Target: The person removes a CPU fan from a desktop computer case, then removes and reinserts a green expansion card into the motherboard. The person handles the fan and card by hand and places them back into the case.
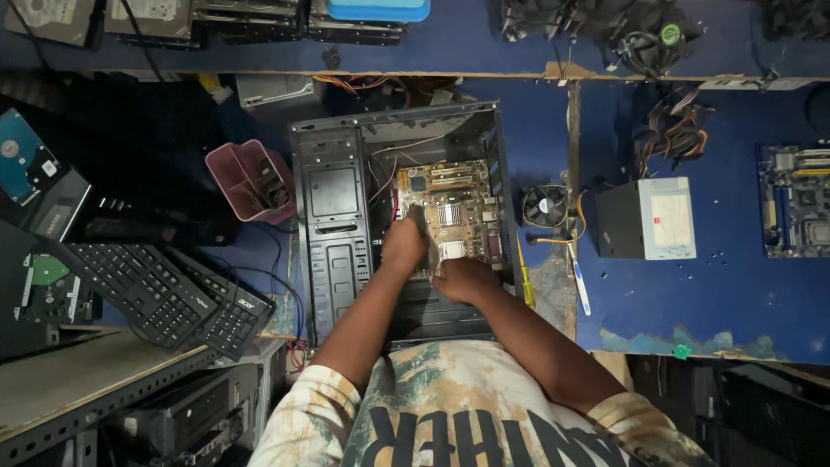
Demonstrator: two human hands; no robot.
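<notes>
Both hands inside an open computer case (346, 173), on the circuit board (450, 207).
Left hand (403, 245) closed on the board's lower left edge; right hand (462, 278) at its bottom edge, grip unclear. Risk: board could snag the loose red wires (385, 177). Counted: two keyboards (169, 294), one fan (545, 206), one power supply box (647, 218).

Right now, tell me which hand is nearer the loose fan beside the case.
Right. The right hand sits at the motherboard's lower edge, closer to the fan; the left hand is farther left.
</notes>
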